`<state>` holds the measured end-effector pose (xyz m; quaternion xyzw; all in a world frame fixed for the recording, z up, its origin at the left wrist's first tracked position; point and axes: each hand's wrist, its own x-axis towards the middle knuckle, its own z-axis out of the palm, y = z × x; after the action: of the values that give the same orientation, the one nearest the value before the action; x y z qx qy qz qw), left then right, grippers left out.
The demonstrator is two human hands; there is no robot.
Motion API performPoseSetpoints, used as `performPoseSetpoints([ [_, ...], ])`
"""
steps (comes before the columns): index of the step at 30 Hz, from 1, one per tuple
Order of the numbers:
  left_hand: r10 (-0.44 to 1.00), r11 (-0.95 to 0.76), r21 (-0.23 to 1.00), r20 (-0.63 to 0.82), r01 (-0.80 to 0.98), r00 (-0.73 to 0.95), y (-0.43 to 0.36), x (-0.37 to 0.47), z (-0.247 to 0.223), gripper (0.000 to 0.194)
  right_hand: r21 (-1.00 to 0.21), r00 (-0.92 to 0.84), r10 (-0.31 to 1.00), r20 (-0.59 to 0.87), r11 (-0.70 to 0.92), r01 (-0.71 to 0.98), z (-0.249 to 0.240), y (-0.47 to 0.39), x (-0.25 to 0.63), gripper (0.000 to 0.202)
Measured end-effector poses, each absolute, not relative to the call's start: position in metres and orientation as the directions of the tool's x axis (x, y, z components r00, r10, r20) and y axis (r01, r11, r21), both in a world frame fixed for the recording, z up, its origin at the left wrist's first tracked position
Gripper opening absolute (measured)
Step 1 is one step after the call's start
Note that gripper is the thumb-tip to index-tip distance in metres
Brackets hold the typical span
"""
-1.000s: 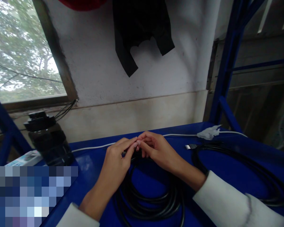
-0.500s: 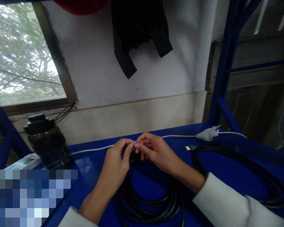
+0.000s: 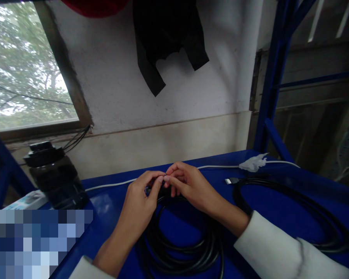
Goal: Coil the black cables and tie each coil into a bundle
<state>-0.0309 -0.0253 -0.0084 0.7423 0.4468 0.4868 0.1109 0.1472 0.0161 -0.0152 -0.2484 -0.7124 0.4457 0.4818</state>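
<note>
A coil of thick black cable (image 3: 189, 267) lies on the blue tabletop (image 3: 183, 224), under and in front of my hands. My left hand (image 3: 144, 197) is at the coil's far side, its thumb and index finger pinched together. My right hand (image 3: 189, 184) meets it there, also in a pinch, with its other fingers curled. Both sets of fingertips touch around something small and dark, mostly hidden, that I cannot make out. Part of the cable bundle passes beneath the fingers.
A second black cable coil (image 3: 293, 186) with a metal-ended plug (image 3: 232, 181) lies to the right. A white cord (image 3: 110, 185) runs along the back, wrapped in plastic (image 3: 253, 162) at one spot. A dark bottle (image 3: 56, 178) stands left beside a white power strip (image 3: 27, 199).
The view has shifted slightly, so everything sits a little further left. Both hands keep their pinch at the far side of the coil, with only tiny fingertip movement.
</note>
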Motion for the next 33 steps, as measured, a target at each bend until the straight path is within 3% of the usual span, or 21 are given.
performPoseSetpoints([
  [13, 0.751, -0.560, 0.560, 0.655, 0.610, 0.087, -0.0244, -0.0305, -0.0078, 0.019, -0.875, -0.406, 0.793, 0.454, 0.483, -0.035, -0.0128, 0.0120, 0.1454, 0.017],
  [22, 0.761, -0.521, 0.610, 0.649, 0.597, 0.001, -0.0222, -0.0321, -0.0092, 0.018, -0.875, -0.397, 0.802, 0.446, 0.484, -0.004, -0.0097, 0.0101, 0.1439, 0.011],
  [33, 0.753, -0.582, 0.577, 0.648, 0.573, 0.113, -0.0258, -0.0305, -0.0069, 0.023, -0.843, -0.405, 0.771, 0.491, 0.538, 0.002, -0.0103, 0.0101, 0.1470, 0.014],
])
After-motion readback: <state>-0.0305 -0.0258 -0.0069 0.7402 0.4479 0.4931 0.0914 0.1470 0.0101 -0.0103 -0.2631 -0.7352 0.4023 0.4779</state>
